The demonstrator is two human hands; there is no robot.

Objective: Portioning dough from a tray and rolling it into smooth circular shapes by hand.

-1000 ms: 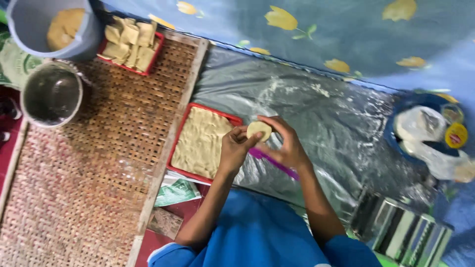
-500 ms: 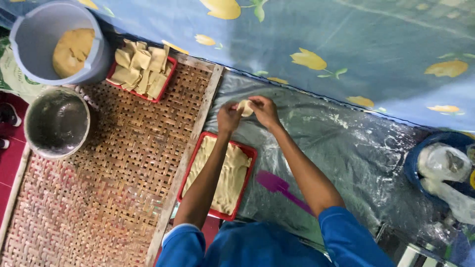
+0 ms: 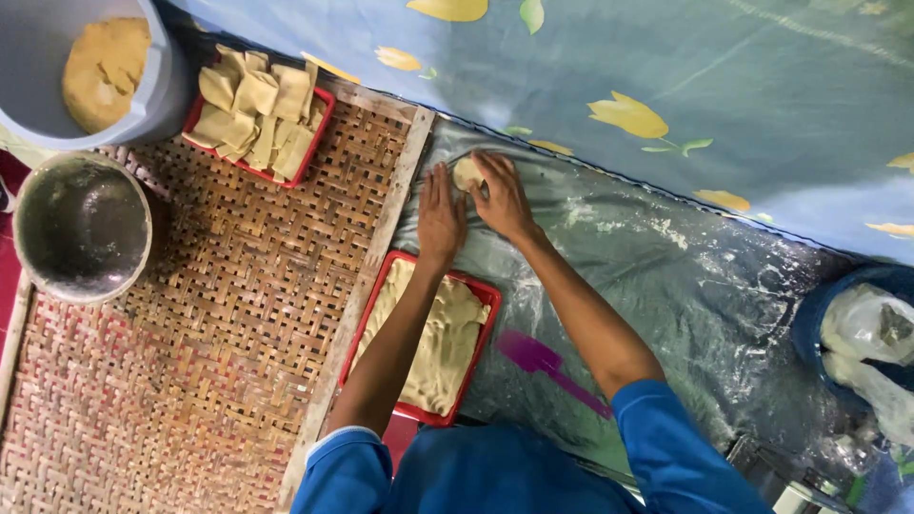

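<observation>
A home food-making spot set up on the floor: woven bamboo mat (image 3: 190,362), floured plastic sheet (image 3: 666,286), red trays of dough (image 3: 424,333), a flowered cloth (image 3: 666,86), and a metal pot (image 3: 81,228).

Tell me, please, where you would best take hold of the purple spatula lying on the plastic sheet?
Grip the purple spatula by its thin handle, the end pointing toward the person's right sleeve, coming from above. It lies flat on the plastic sheet, so fingers should pinch the handle's two long edges. The broad blade sits close beside the red tray, which leaves less room there.
</observation>
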